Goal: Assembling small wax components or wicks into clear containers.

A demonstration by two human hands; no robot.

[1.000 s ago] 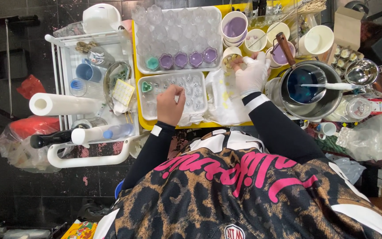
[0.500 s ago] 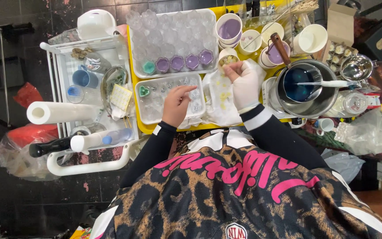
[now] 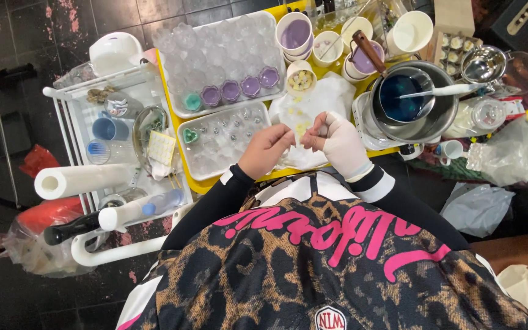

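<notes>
Nearest the camera is the person's own chest in a leopard-print top, and just beyond it the two hands meet over the yellow table [image 3: 206, 183]. The bare left hand [image 3: 266, 150] and the white-gloved right hand [image 3: 335, 139] sit close together, fingertips pinched toward one another, with a small pale yellow piece [image 3: 301, 129] between them. It seems that both hands grip it, though it is too small to be sure which fingers actually touch it. Neither hand is spread; both are curled narrow around that spot.

Directly under and behind the hands lies a crumpled white sheet [image 3: 331, 98] with a few more yellow bits scattered on it. Just left of the left hand is a clear mould tray [image 3: 227, 143] with a green heart-shaped filling in one corner cell. Beyond it, a larger clear mould tray [image 3: 221, 58] holds a row of purple fillings and one green one along its near edge. Past the sheet stands a small paper cup [image 3: 301, 77] with yellow pieces inside, near the fingertips but apart from them.

To the right of the gloved hand, a steel pot [image 3: 412, 101] holds dark blue liquid, with a white spoon [image 3: 444, 91] resting across it. Farther back are cups with purple liquid [image 3: 294, 33]. At far left, a white rack [image 3: 111, 183] carries a paper roll [image 3: 80, 181] and bottles.
</notes>
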